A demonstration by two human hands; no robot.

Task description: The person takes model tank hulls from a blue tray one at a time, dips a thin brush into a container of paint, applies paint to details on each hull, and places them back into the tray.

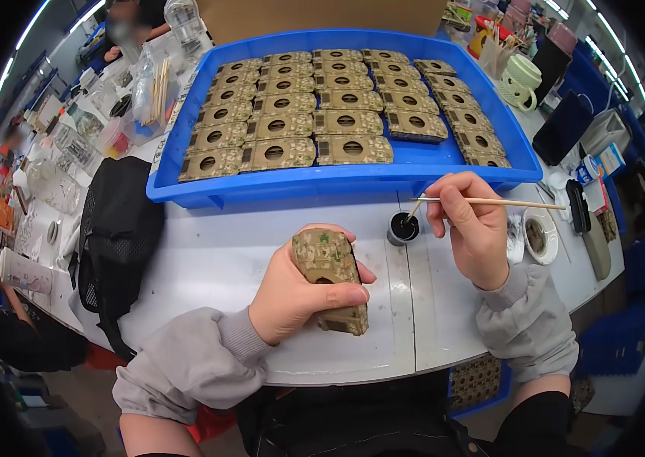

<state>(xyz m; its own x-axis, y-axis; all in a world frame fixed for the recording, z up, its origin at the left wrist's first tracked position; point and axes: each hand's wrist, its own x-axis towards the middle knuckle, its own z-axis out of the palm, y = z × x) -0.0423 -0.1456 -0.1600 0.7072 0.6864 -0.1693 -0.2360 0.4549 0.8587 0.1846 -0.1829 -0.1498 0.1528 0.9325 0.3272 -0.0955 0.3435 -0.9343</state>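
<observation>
My left hand [292, 293] is wrapped round a camouflage-patterned model tank hull [326, 259], tilted upright above the table, with my thumb across its round hole. Between the fingertips of my right hand [471, 225] is a thin paintbrush [520, 203] with a pale wooden handle, lying nearly level and pointing left. Just below the brush tip stands a small pot of black paint [392, 234], with a thin stick leaning out of it. Whether the tip carries paint is too small to tell.
A large blue tray [277, 186] behind my hands holds rows of similar camouflage hulls [353, 148]. A black bag [121, 228] lies left. On the right are a small white dish [549, 255], a phone [562, 128] and a green mug [522, 76]. Bottles and sticks crowd the far left.
</observation>
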